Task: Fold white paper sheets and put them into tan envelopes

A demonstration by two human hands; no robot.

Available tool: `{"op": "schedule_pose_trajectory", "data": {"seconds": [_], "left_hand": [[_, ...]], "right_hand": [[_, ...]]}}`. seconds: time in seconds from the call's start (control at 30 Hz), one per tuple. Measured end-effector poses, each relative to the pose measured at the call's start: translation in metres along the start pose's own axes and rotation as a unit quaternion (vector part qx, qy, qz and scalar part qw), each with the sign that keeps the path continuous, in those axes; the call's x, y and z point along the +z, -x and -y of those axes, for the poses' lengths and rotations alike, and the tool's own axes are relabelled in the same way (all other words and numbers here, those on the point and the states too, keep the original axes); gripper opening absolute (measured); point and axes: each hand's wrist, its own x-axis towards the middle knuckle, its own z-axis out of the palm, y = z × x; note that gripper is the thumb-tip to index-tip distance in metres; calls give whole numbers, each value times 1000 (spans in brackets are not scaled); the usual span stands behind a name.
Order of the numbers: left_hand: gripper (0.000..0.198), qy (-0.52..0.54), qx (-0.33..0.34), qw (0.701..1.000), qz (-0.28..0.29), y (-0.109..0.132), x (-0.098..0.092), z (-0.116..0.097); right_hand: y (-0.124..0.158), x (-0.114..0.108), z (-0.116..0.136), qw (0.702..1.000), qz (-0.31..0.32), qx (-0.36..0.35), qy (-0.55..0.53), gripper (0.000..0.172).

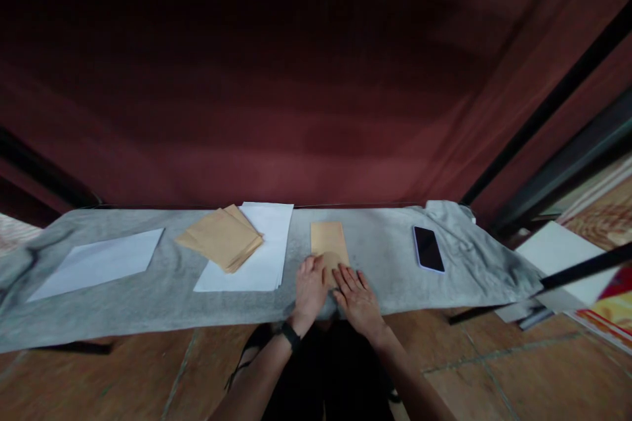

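Observation:
A brown paper envelope (328, 237) lies flat on the grey cloth in front of me, its near end partly hidden by my hands. My left hand (310, 286) rests on the envelope's left edge, fingers bent a little and a dark band on the wrist. Over its right near corner, my right hand (358, 297) lies flat with the fingers spread. To the left, a fanned stack of brown envelopes (220, 237) sits on top of white paper sheets (257, 273).
The grey cloth (390, 276) covers a narrow table against a dark red panel (316, 99). A phone (428, 250) lies at the right, and another white sheet (99, 263) at the far left. Boards and a colourful box (609, 309) stand beyond the right end.

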Motion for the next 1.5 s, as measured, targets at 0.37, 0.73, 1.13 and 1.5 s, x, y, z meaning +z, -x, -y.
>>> {"op": "schedule_pose_trajectory", "data": {"seconds": [0.37, 0.73, 1.13, 1.5], "left_hand": [[57, -49, 103, 989, 99, -117, 53, 1], [56, -60, 117, 981, 142, -118, 48, 7], [53, -115, 206, 947, 218, -44, 24, 10], [62, -112, 261, 920, 268, 20, -15, 10]], "right_hand": [[-2, 3, -4, 1000, 15, 10, 3, 55], [-2, 1, -2, 1000, 14, 16, -4, 53], [9, 12, -6, 990, -94, 39, -100, 41], [-17, 10, -26, 976, -21, 78, -200, 47]]}}
